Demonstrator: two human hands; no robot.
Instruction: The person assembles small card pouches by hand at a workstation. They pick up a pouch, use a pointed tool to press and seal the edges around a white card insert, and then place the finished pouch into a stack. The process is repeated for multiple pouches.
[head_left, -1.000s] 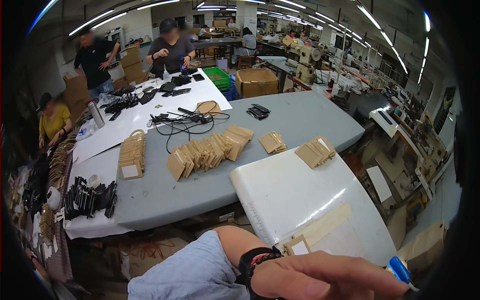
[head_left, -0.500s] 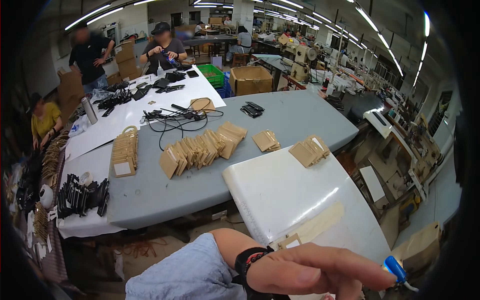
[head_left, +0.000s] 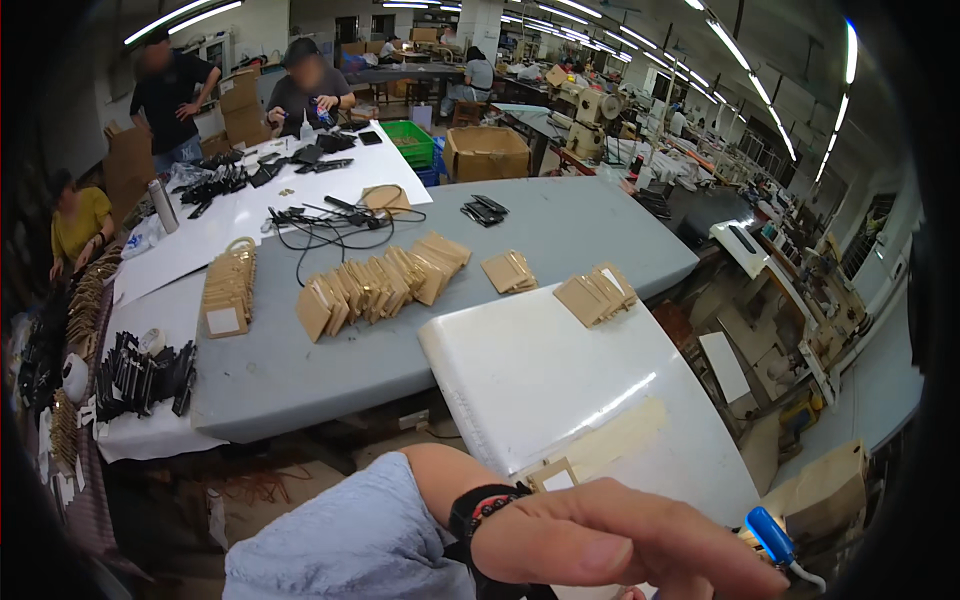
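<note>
Your left hand (head_left: 610,530) is hanging over the near part of the white bench (head_left: 530,350), thumb and forefinger lying moderately apart; the palm is facing away, so whether the fingers are gripping anything cannot be told. Your right hand is not showing. The card (head_left: 553,476), white patch up, is lying on the white bench close to its left edge, just beyond your wrist and partly hidden by the hand. Here the chief risk is probably a sweep: were your forearm swinging left, the black band (head_left: 480,512) could be catching the card and pushing it over that edge. Beside the right edge, the blue piece (head_left: 769,534) is showing just beyond your fingertips, its white cord (head_left: 808,576) trailing; a careless reach could be snagging the cord and dragging the piece. At the far edge the pile (head_left: 595,298) is leaning, and a knock could be sending its outer members sliding. On the grey bench (head_left: 600,225), the row (head_left: 390,285) is slanting likewise, with black cables (head_left: 350,210) looping close behind; a tug on these could be toppling the row toward the near edge.
</note>
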